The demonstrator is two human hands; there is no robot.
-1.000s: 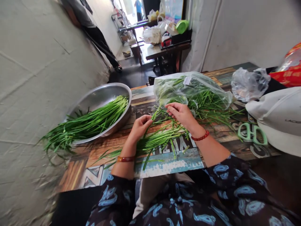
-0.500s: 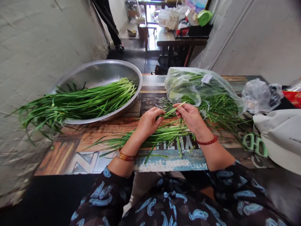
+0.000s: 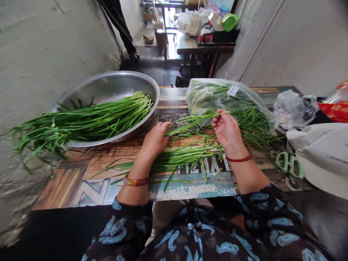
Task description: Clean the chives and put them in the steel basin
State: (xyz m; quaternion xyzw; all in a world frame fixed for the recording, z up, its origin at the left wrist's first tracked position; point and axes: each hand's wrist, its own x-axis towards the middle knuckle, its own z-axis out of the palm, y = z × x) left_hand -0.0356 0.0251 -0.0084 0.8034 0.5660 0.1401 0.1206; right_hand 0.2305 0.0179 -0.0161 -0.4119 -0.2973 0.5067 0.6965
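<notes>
A few long green stalks [image 3: 193,119] stretch between my hands above the table. My right hand [image 3: 226,128] pinches their pale ends. My left hand [image 3: 157,137] is closed at their other side, its fingertips pressed together. Beneath lies a loose pile of green stalks [image 3: 182,157]. A large metal basin [image 3: 108,81] on the left holds a thick bundle of long green leaves [image 3: 95,121], which hang over its rim. Behind my right hand, more greens stick out of a clear plastic bag [image 3: 206,98].
Green-handled scissors [image 3: 288,165] and a pale cap [image 3: 323,156] lie at the right, near a crumpled plastic bag [image 3: 290,108]. A wall stands close on the left. Beyond the patterned table [image 3: 62,181], a person's leg [image 3: 122,29] shows near another table [image 3: 203,47].
My hands have moved apart, the left leftward and the right slightly rightward and up, with the stalks now stretched between them. The whole view has shifted slightly.
</notes>
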